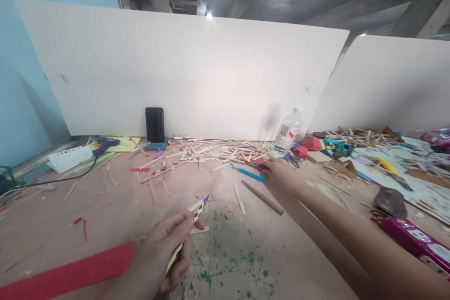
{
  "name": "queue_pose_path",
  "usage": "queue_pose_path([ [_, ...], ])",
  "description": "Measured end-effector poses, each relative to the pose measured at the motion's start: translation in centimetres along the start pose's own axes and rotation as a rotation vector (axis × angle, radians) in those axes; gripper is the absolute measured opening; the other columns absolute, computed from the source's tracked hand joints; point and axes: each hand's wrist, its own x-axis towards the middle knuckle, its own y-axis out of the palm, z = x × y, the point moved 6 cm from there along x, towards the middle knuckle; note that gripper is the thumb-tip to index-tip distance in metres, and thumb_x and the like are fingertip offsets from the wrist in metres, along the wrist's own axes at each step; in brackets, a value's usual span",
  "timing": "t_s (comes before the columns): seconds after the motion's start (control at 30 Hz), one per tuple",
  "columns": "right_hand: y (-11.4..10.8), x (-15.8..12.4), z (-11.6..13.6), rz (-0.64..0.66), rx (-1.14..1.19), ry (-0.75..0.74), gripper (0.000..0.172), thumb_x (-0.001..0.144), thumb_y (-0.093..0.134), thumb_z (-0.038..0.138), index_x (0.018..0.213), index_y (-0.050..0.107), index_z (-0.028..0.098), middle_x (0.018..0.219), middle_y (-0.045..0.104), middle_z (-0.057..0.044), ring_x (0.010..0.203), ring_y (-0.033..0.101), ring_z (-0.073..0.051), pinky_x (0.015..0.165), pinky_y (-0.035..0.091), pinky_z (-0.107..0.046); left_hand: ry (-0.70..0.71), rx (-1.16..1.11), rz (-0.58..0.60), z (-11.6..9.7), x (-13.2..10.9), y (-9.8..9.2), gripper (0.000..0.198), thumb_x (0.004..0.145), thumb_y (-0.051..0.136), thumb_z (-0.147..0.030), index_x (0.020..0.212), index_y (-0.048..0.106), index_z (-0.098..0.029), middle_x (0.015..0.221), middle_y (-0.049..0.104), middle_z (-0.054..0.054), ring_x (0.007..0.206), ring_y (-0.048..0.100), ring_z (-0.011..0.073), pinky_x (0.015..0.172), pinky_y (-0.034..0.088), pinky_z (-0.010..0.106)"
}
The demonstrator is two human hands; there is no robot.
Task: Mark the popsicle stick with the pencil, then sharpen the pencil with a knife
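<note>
My left hand (172, 239), at the lower middle, is closed around a slim yellow-green stick (198, 213) with purple spots and a purple pointed tip. Pale craft sticks (201, 230) show beside its fingertips; whether they are held I cannot tell. My right hand (279, 176) reaches far forward, its fingers bent down at the end of a blue slim tool (249, 174) and a dark tool lying behind it. What those fingers grip is hidden. Just below that hand lies a brown-handled, metal-tipped tool (263, 197), with a single craft stick (239, 199) to its left.
Many loose craft sticks (211, 152) lie along the white panel (197, 75). A black phone (155, 124) stands upright, and a clear bottle (286, 133) stands right. A glue gun (105, 145) trails its cable left. A red strip (70, 272) and magenta power strip (415, 243) lie nearer.
</note>
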Motion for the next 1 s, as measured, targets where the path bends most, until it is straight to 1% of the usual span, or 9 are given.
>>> queue_pose_path([
  [0.1,-0.6,-0.1,0.3,0.001,0.062,0.095,0.034,0.111,0.074,0.045,0.14,0.074,0.026,0.149,0.072,-0.012,0.123,0.074,-0.027,0.105,0.067,-0.05,-0.012,-0.026,0.004,0.8,0.2,-0.5,0.07,0.087,0.082,-0.083,0.112,0.061,-0.022,0.046,0.049,-0.011,0.034,0.028,0.0062,0.036,0.031,0.016],
  [0.17,-1.4,-0.9,2.0,0.003,0.127,0.113,0.038,0.111,0.075,0.045,0.142,0.072,0.024,0.147,0.072,-0.012,0.122,0.075,-0.027,0.103,0.067,-0.05,-0.023,-0.046,0.006,1.2,0.2,-0.9,0.071,0.088,0.081,-0.083,0.117,0.061,-0.021,0.048,0.053,-0.011,0.033,0.03,0.0067,0.035,0.032,0.016],
  [0.3,-2.0,-4.1,8.9,0.093,0.334,0.037,0.042,0.112,0.073,0.05,0.14,0.07,0.02,0.126,0.077,-0.008,0.099,0.077,-0.022,0.086,0.069,-0.042,-0.055,-0.065,0.016,1.9,0.1,-1.4,0.078,0.094,0.078,-0.076,0.145,0.057,-0.02,0.047,0.053,-0.011,0.032,0.028,0.0086,0.033,0.031,0.015],
  [0.43,-0.6,-8.3,15.4,0.177,0.455,-0.149,0.048,0.117,0.053,0.064,0.1,0.071,0.023,0.091,0.075,-0.001,0.084,0.072,-0.019,0.078,0.061,-0.035,-0.085,-0.066,0.008,2.4,0.2,-1.7,0.086,0.094,0.077,-0.073,0.155,0.052,-0.018,0.045,0.053,-0.011,0.031,0.029,0.0104,0.031,0.028,0.016],
  [0.57,0.9,-9.8,16.1,0.197,0.454,-0.188,0.047,0.114,0.059,0.061,0.083,0.065,0.026,0.07,0.067,0.004,0.064,0.061,-0.016,0.06,0.047,-0.032,-0.106,-0.101,-0.054,2.6,0.2,-1.9,0.074,0.093,0.075,-0.072,0.143,0.056,-0.02,0.05,0.057,-0.01,0.029,0.026,0.008,0.03,0.02,0.016],
  [0.7,1.2,-9.6,15.1,0.143,0.428,-0.223,0.047,0.113,0.062,0.057,0.076,0.063,0.028,0.062,0.065,0.004,0.056,0.058,-0.016,0.053,0.043,-0.033,-0.123,-0.123,-0.098,2.3,-0.2,-1.9,0.058,0.096,0.076,-0.067,0.129,0.058,-0.023,0.062,0.063,-0.009,0.032,0.032,0.0058,0.034,0.022,0.016],
  [0.8,0.7,-10.1,15.5,0.076,0.416,-0.262,0.031,0.111,0.067,0.057,0.094,0.073,0.031,0.073,0.077,0.003,0.062,0.069,-0.019,0.057,0.053,-0.034,-0.119,-0.117,-0.092,1.9,-0.5,-1.5,0.061,0.098,0.073,-0.073,0.132,0.057,-0.025,0.055,0.056,-0.011,0.032,0.026,0.0075,0.032,0.021,0.017],
  [0.9,0.0,-11.6,17.0,0.033,0.419,-0.401,0.026,0.118,0.057,0.045,0.141,0.069,0.042,0.11,0.089,0.005,0.094,0.086,-0.019,0.079,0.068,-0.029,-0.134,-0.111,-0.095,1.6,-0.8,-1.0,0.048,0.106,0.069,-0.065,0.131,0.055,-0.026,0.051,0.055,-0.011,0.033,0.029,0.0093,0.034,0.022,0.017],
  [1.0,-0.2,-12.9,17.9,0.031,0.375,-0.473,0.022,0.12,0.053,0.033,0.137,0.064,0.04,0.106,0.087,0.005,0.089,0.085,-0.015,0.073,0.069,-0.023,-0.165,-0.126,-0.104,1.2,-1.3,-0.5,0.028,0.114,0.057,-0.053,0.125,0.055,-0.027,0.059,0.061,-0.008,0.034,0.03,0.0086,0.036,0.022,0.017],
])
